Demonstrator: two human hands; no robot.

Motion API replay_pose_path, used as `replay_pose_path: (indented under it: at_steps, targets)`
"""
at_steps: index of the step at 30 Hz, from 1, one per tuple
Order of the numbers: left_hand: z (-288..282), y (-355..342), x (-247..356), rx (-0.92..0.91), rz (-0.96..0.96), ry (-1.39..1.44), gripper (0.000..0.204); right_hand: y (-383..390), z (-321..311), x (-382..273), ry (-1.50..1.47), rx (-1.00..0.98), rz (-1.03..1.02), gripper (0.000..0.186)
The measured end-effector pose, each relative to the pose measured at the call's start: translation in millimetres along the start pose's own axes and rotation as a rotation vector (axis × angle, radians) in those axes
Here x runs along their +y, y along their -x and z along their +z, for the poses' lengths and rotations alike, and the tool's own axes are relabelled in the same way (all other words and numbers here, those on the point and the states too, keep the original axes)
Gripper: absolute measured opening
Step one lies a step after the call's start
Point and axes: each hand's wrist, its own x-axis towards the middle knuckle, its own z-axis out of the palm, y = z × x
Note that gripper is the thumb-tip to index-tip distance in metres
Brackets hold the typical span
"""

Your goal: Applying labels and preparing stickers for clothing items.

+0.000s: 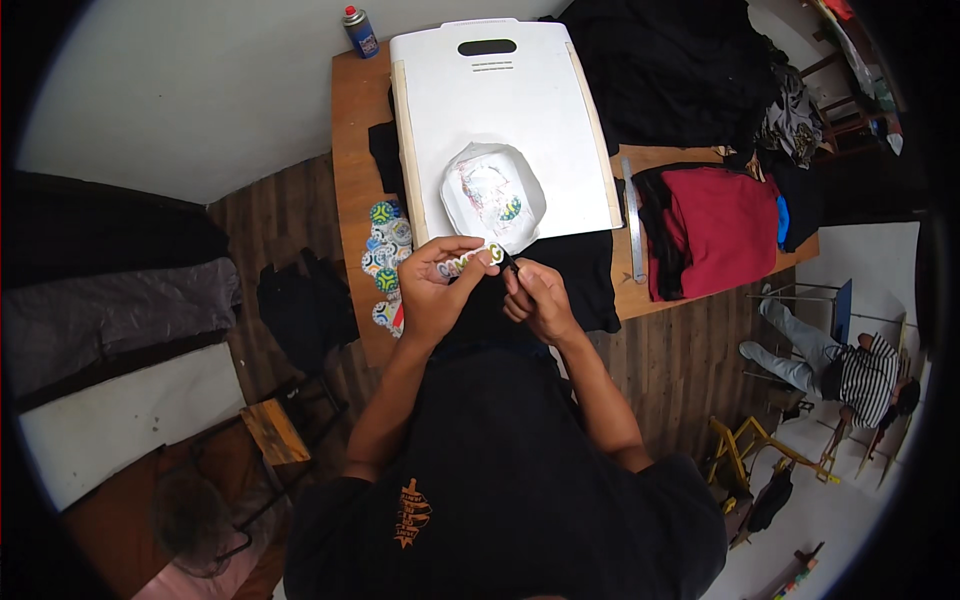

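My left hand [435, 288] is closed, its thumb and fingers pinching a lettered patch [470, 262] in white, gold and grey. Close beside it, my right hand [540, 302] grips a slim black tool [511, 264] whose tip is at the patch's right end. The tool's kind is too small to make out. Just beyond both hands, a white tray-like container [533, 215] with crumpled edges holds scraps and a round green-and-blue piece [510, 208]. It rests on the near part of a white board [500, 110] with a slot handle.
Several round coloured patches [386, 250] lie at the wooden table's left edge. A blue spray can [361, 32] stands at the far left corner. To the right are a metal ruler [633, 220], red cloth [715, 230] and black fabric [670, 70]. Two other people are nearby.
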Motion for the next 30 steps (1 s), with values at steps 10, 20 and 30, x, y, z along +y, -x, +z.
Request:
replay_pose_path:
  at_steps: [10,20,30]
  targets:
    - [3.0,2.4,-2.7,0.004,-0.023,-0.012,0.021,0.2,2.2,2.9,-0.044,0.014,-0.001,0.037]
    - [1.3,1.1,-0.5,0.013,0.001,-0.09,0.02,-0.5,-0.4,2.4,-0.033,-0.003,-0.01,0.035]
    - [1.8,0.5,0.8,-0.002,0.023,-0.106,0.02,-1.3,-2.1,3.7,-0.002,-0.006,-0.024,0.035]
